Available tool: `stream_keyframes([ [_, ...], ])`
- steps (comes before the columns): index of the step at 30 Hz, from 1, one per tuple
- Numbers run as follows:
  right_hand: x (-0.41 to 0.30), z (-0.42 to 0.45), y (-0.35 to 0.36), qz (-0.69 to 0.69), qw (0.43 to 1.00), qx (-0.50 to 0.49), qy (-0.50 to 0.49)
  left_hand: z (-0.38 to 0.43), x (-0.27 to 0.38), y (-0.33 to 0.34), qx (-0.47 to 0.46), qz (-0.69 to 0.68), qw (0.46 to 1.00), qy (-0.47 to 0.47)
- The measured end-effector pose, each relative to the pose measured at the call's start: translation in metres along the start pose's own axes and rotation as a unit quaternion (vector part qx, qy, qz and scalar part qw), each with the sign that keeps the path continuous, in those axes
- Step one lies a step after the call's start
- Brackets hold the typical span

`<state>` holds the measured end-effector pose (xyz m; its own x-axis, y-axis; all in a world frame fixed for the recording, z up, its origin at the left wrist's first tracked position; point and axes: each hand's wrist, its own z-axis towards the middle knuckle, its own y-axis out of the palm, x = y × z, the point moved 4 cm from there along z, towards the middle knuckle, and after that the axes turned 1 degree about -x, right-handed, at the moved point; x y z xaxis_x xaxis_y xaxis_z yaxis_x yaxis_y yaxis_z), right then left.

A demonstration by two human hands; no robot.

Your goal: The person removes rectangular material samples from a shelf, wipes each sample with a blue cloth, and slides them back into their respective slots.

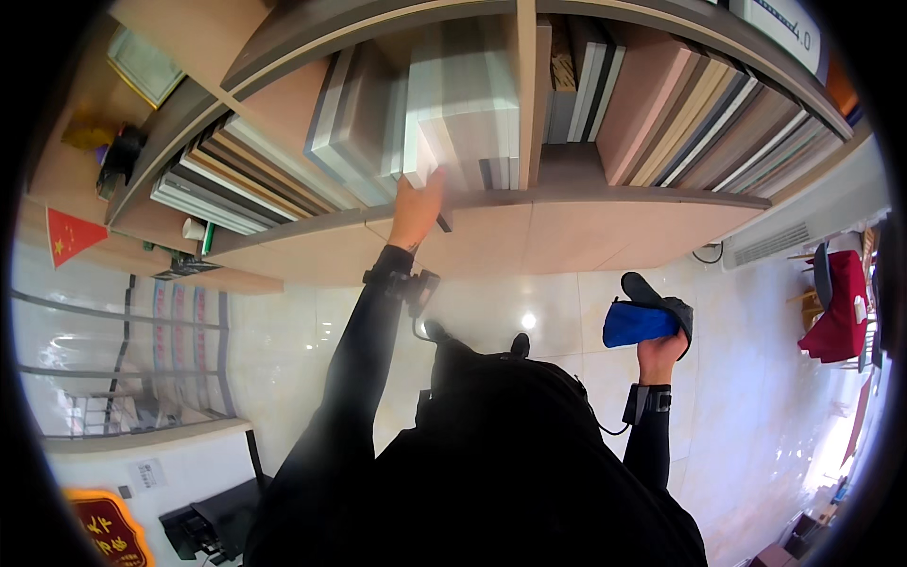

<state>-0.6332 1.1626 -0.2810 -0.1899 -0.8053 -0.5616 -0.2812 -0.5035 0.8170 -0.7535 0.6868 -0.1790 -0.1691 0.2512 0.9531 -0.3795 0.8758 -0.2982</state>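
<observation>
My left hand (415, 211) reaches up to the shelf. Its fingers are around the lower front corner of a white panel (419, 152), which stands in a tight row of pale upright panels (468, 135). Blur softens the fingertips and this row. Out to the right, over the floor, my right hand (660, 354) holds a blue and black cloth pouch (641, 324) from below. A dark flap of it sticks up at the top. Both wrists carry strapped-on devices with cables.
A wooden shelf unit (528, 106) spans the front, with more upright panels (694, 117) right of its divider. Below are closed cabinet fronts (496, 237). A small red flag (74, 234) and a white cup (193, 228) are at left; a red-covered table (840, 305) stands at right.
</observation>
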Motion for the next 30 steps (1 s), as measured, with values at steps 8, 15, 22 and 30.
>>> stream_keyframes([
  [8, 0.01, -0.025, -0.006, 0.016, 0.999, 0.003, -0.037, -0.004, 0.008, 0.005, -0.103, -0.036, 0.988, -0.109],
  [15, 0.019, -0.039, -0.007, 0.035, 0.997, 0.044, -0.044, 0.029, -0.026, -0.015, -0.115, -0.174, 0.973, -0.097],
  [22, 0.032, -0.039, -0.008, 0.035, 0.996, 0.074, -0.037, 0.023, 0.027, -0.035, -0.071, -0.117, 0.991, 0.002],
  [30, 0.034, -0.032, -0.006, 0.041, 0.999, -0.009, -0.001, 0.022, 0.033, -0.101, 0.036, -0.128, 0.99, 0.05],
])
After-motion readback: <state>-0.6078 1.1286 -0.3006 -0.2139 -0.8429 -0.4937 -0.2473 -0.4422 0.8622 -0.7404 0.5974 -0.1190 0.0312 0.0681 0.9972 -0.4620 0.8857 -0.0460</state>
